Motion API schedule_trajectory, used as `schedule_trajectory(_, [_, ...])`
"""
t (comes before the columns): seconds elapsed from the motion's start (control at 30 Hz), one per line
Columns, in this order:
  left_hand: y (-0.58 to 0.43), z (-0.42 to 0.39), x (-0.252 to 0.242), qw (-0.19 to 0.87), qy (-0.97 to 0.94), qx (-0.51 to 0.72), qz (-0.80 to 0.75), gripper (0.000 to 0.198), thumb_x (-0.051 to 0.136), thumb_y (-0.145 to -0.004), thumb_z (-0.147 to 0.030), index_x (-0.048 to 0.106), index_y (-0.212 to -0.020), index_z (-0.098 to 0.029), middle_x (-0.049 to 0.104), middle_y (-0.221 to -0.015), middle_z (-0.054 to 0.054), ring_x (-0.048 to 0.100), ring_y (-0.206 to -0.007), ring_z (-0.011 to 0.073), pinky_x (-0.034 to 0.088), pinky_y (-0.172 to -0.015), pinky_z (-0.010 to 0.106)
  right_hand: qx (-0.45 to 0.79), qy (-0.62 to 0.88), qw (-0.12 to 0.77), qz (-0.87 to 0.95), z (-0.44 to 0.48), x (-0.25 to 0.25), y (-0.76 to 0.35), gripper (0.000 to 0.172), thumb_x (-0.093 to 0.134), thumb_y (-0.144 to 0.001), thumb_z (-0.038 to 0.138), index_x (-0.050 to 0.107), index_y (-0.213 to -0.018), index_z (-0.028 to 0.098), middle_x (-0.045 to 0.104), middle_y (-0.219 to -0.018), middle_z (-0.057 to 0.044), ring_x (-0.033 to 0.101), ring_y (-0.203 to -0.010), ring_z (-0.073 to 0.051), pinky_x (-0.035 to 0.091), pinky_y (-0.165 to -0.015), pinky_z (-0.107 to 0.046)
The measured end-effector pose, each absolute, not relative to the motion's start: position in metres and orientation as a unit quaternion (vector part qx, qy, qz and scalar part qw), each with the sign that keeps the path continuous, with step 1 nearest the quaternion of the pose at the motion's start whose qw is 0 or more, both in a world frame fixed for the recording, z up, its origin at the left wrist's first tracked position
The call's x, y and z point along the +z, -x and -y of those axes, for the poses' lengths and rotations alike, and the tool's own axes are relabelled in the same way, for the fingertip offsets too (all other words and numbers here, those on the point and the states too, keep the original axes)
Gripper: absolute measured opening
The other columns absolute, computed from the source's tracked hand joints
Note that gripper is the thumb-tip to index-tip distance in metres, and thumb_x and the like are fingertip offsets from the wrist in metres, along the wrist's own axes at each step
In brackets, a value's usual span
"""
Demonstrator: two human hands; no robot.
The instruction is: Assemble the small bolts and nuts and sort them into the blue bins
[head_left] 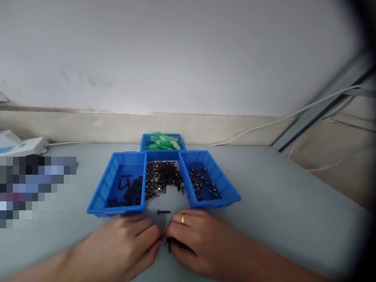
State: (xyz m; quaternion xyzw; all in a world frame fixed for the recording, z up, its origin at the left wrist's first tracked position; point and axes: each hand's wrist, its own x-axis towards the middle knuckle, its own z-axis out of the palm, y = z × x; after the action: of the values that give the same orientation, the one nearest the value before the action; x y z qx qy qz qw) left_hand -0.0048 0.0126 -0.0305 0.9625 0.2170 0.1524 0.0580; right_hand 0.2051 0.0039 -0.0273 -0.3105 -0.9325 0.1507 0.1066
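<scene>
While held screw [169,246] lies near-far | right hand [195,239] fingers clamp it | left hand [129,244]: unclear

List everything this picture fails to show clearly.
All in the head view:
1. The pixelated patch at left: contents unreadable.
2. The right hand: its fingers cover all but a dark tip, so the grip is unclear.
3. The green pieces in the rear bin: too small to identify.
4. The white device: cut off by the left edge.

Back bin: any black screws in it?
No, the back bin shows bright green pieces, while the dark screws lie in front of it.
</scene>
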Motion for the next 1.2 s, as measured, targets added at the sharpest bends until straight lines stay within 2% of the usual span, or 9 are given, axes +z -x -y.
schedule_trajectory(0.13, [0.0044, -0.0127, -0.0301, 0.058, -0.958, 0.169, -0.225, 0.043, 0.021, -0.102, -0.025, 0.053, -0.075, -0.017, 0.056, -0.064, 0.0, 0.053, -0.052, 0.0141, 0.036, -0.046, 0.027, 0.129, 0.302, 0.114, 0.938, -0.0034, -0.0278, -0.205, 0.012, 0.053, -0.088, 0.018, 0.056, -0.077, 0.016, 0.059, -0.073, -0.002, 0.056, -0.07, -0.015, 0.042, -0.066, -0.024])
schedule_trajectory(0.67, [0.0006, -0.0059, -0.0252, -0.005, -0.965, 0.205, -0.163, 0.04, 0.026, -0.099, -0.014, 0.057, -0.074, -0.017, 0.055, -0.057, 0.0, 0.05, -0.049, 0.0143, 0.036, -0.045, 0.029, 0.059, 0.273, 0.112, 0.954, -0.0015, -0.0301, -0.2042, 0.018, 0.051, -0.089, 0.022, 0.055, -0.071, 0.018, 0.058, -0.067, 0.0, 0.052, -0.062, -0.014, 0.038, -0.056, -0.026])
schedule_trajectory(0.87, [0.0034, -0.0056, -0.0277, -0.009, -0.973, 0.187, -0.134, 0.032, 0.029, -0.098, -0.012, 0.059, -0.086, -0.015, 0.056, -0.059, -0.001, 0.051, -0.049, 0.0158, 0.034, -0.045, 0.031, 0.058, 0.29, 0.119, 0.948, 0.0007, -0.0322, -0.2045, 0.017, 0.057, -0.084, 0.023, 0.054, -0.067, 0.018, 0.056, -0.064, 0.001, 0.05, -0.058, -0.013, 0.033, -0.052, -0.026])
schedule_trajectory(1.1, [0.0041, -0.0042, -0.0244, -0.023, -0.976, 0.175, -0.128, 0.038, 0.022, -0.097, -0.008, 0.058, -0.086, -0.014, 0.055, -0.058, 0.0, 0.05, -0.049, 0.0163, 0.033, -0.044, 0.032, 0.033, 0.301, 0.114, 0.946, 0.0026, -0.0303, -0.2024, 0.018, 0.056, -0.083, 0.023, 0.054, -0.066, 0.019, 0.055, -0.062, 0.002, 0.05, -0.056, -0.013, 0.034, -0.051, -0.027])
schedule_trajectory(1.2, [0.004, -0.005, -0.0251, -0.029, -0.973, 0.183, -0.137, 0.04, 0.024, -0.097, -0.008, 0.056, -0.075, -0.015, 0.052, -0.055, 0.0, 0.047, -0.046, 0.0154, 0.031, -0.043, 0.032, 0.041, 0.304, 0.12, 0.944, 0.0022, -0.0313, -0.2023, 0.018, 0.055, -0.086, 0.023, 0.054, -0.069, 0.018, 0.057, -0.064, 0.001, 0.051, -0.058, -0.013, 0.034, -0.052, -0.027])
